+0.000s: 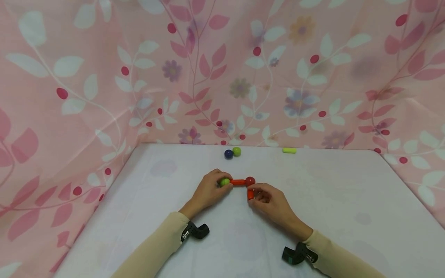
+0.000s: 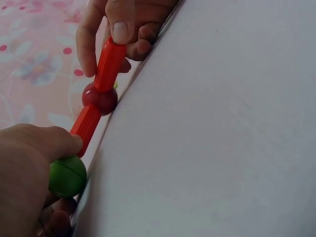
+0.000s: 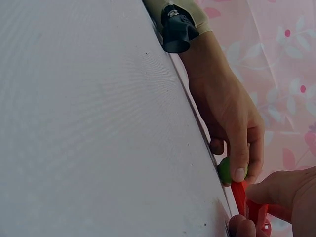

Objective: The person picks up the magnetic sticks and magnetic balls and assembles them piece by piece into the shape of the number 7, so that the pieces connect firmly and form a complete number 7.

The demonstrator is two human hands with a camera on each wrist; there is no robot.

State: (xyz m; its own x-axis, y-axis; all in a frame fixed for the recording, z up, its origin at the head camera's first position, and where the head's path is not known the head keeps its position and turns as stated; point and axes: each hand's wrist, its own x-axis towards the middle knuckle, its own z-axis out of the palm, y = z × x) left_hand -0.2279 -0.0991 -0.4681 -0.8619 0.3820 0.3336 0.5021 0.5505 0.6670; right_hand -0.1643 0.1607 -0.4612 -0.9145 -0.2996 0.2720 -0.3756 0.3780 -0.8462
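Near the middle of the table, my left hand (image 1: 213, 186) grips a green ball (image 1: 224, 182) between thumb and fingers. A red rod (image 1: 238, 182) runs from that ball to a dark red ball (image 1: 250, 181). From the dark red ball a second red rod (image 1: 250, 194) comes toward me, and my right hand (image 1: 272, 200) pinches it between thumb and fingers. In the left wrist view the green ball (image 2: 68, 177), both rods and the dark red ball (image 2: 100, 99) form one joined chain. The right wrist view shows the dark red ball mostly hidden behind the right fingers.
Toward the table's back edge, a dark blue ball (image 1: 228, 154) sits beside a light green ball (image 1: 236, 151). Farther right lies a yellow-green rod (image 1: 289, 150). Behind the white table (image 1: 330, 200) hangs a pink floral cloth (image 1: 240, 69). Each wrist carries a black camera mount (image 1: 299, 253).
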